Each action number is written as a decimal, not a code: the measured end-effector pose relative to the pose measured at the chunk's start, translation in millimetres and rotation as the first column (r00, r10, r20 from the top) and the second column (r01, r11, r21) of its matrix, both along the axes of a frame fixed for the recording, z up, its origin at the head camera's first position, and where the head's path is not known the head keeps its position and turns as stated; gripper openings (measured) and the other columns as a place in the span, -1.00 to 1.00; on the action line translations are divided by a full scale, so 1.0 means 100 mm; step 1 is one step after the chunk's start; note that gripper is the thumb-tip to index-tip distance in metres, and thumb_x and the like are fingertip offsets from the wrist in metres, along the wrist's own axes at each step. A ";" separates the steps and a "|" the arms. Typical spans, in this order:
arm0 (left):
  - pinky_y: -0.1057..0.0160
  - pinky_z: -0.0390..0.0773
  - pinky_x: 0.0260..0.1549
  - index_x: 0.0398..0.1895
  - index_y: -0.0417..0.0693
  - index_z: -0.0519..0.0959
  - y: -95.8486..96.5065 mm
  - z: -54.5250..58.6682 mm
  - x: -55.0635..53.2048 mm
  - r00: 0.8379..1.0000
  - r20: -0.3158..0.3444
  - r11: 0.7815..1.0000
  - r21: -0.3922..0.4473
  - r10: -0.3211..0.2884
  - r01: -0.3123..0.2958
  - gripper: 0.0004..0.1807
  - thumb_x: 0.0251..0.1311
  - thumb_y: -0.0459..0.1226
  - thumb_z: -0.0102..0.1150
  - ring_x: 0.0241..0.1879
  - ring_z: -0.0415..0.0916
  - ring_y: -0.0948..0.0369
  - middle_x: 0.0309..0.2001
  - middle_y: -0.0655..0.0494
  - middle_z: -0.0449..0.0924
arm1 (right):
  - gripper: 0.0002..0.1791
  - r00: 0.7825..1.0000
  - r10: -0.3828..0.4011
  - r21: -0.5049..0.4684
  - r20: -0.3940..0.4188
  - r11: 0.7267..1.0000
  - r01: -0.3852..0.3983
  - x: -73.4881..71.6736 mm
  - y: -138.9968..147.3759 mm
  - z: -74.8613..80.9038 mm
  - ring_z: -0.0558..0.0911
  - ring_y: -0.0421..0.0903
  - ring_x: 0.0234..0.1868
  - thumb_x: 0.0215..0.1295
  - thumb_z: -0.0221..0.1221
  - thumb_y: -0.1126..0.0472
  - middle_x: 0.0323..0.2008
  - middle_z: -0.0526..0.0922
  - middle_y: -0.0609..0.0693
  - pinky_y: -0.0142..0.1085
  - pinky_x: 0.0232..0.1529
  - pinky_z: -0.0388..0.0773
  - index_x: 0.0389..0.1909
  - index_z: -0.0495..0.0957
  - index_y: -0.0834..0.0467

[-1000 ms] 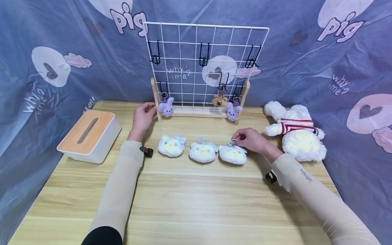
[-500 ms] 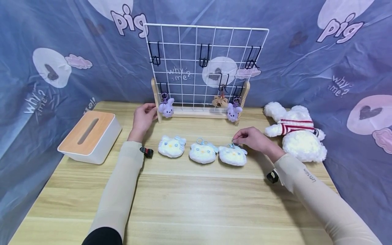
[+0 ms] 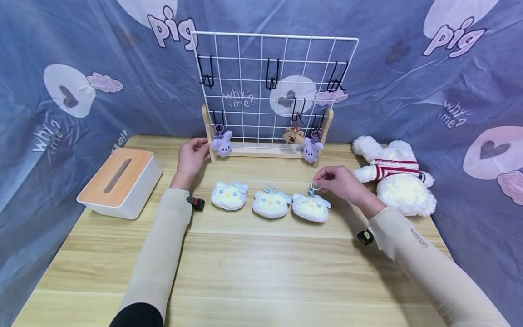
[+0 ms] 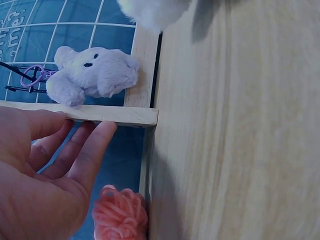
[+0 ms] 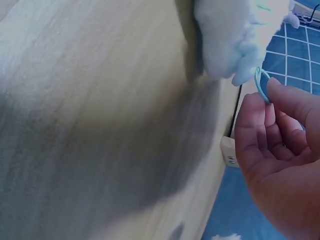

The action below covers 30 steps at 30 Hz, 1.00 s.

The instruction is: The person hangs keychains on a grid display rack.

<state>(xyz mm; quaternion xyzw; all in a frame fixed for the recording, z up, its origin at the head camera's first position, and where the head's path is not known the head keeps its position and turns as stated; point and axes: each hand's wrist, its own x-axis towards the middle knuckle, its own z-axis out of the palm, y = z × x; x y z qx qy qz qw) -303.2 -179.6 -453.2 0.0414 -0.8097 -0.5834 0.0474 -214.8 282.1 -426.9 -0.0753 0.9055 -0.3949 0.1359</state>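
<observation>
Between thumb and fingertips, my right hand (image 3: 337, 181) pinches the light blue key ring (image 5: 262, 86) of a white plush cat-face keychain (image 3: 310, 208), the rightmost of three in a row. Its plush body appears to rest on the table, with the ring raised. Two similar white plush keychains, the middle one (image 3: 270, 204) and the left one (image 3: 229, 196), lie beside it. At the back, my left hand (image 3: 193, 156) touches the outer side of the wooden post (image 4: 135, 116) of a white wire grid rack (image 3: 261, 77), near a hanging purple bunny keychain (image 3: 222, 144).
Black hooks (image 3: 272, 75) hang on the grid. A brown plush keychain (image 3: 293, 135) and another purple bunny (image 3: 312, 149) hang low on the right. A tissue box (image 3: 122, 181) stands left, a white plush toy (image 3: 394, 177) lies right. Pink yarn (image 4: 120, 215) shows beside the rack.
My right hand has shifted slightly right and up, lifting the key ring of the rightmost white keychain upright. The left hand stays at the rack's post.
</observation>
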 end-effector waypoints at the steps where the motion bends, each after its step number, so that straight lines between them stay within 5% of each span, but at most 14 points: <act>1: 0.19 0.89 0.24 0.41 -0.32 0.62 0.00 0.00 0.00 1.000 0.000 1.000 -0.003 -0.001 0.001 -0.62 0.72 -0.28 0.15 0.16 0.74 -0.10 0.25 -0.35 0.66 | -0.78 1.000 -0.002 -0.004 0.001 1.000 0.002 0.00 0.00 0.01 0.83 -0.05 -0.23 0.59 0.38 0.20 -0.14 0.87 0.18 -0.32 -0.12 0.85 0.05 0.75 0.28; 7: 0.17 0.89 0.26 0.41 -0.32 0.62 0.01 0.00 -0.01 1.000 -0.002 1.000 -0.002 0.000 0.000 -0.62 0.72 -0.28 0.14 0.17 0.74 -0.09 0.24 -0.34 0.65 | -0.73 1.000 0.008 -0.014 0.004 1.000 -0.008 0.04 -0.02 0.11 0.85 -0.04 -0.19 0.62 0.33 0.24 -0.10 0.88 0.22 -0.34 -0.14 0.86 0.14 0.75 0.34; 15: 0.18 0.90 0.23 0.41 -0.32 0.62 0.01 0.00 -0.02 1.000 -0.001 1.000 0.005 -0.001 0.001 -0.61 0.72 -0.29 0.13 0.16 0.74 -0.09 0.23 -0.33 0.65 | -0.77 0.991 0.029 0.133 -0.128 0.991 -0.012 0.09 -0.05 0.26 0.72 -0.17 -0.12 0.60 0.36 0.18 -0.04 0.90 0.11 -0.51 -0.11 0.64 0.09 0.83 0.19; 30: 0.16 0.86 0.30 0.44 -0.31 0.60 0.01 0.00 0.01 1.000 0.011 1.000 0.016 -0.006 0.006 -0.60 0.73 -0.28 0.13 0.22 0.74 -0.13 0.28 -0.36 0.64 | -0.78 0.977 -0.013 0.111 -0.213 0.993 0.038 0.24 -0.04 0.45 0.75 -0.19 -0.08 0.58 0.39 0.18 0.01 0.90 0.16 -0.62 -0.14 0.63 0.11 0.84 0.15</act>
